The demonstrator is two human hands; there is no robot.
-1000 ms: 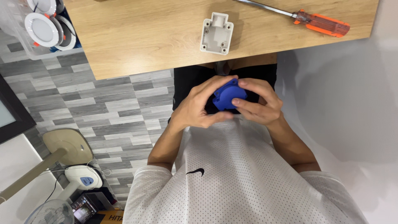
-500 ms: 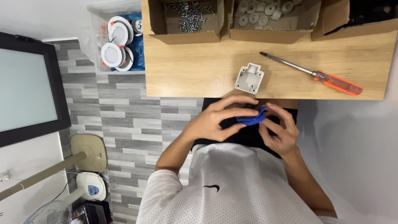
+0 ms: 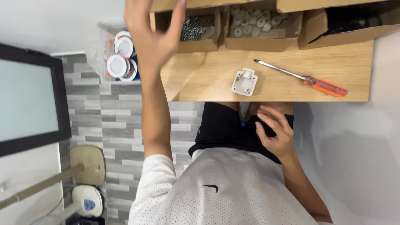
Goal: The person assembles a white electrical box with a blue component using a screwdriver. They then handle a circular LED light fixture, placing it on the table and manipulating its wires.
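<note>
Beyond the spread, empty fingers of the raised left hand (image 3: pixel 152 31), a cardboard box of screws (image 3: pixel 196 29) sits open-topped for picking; right hand (image 3: pixel 277 133), fingers loosely curled over a barely visible blue part (image 3: pixel 243 123), rests at the lap below the worktop (image 3: pixel 200 79).

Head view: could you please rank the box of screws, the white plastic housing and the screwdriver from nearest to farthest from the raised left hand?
From the left hand:
1. the box of screws, just right of it, at the back.
2. the white plastic housing, mid-table.
3. the screwdriver, far right.
</note>
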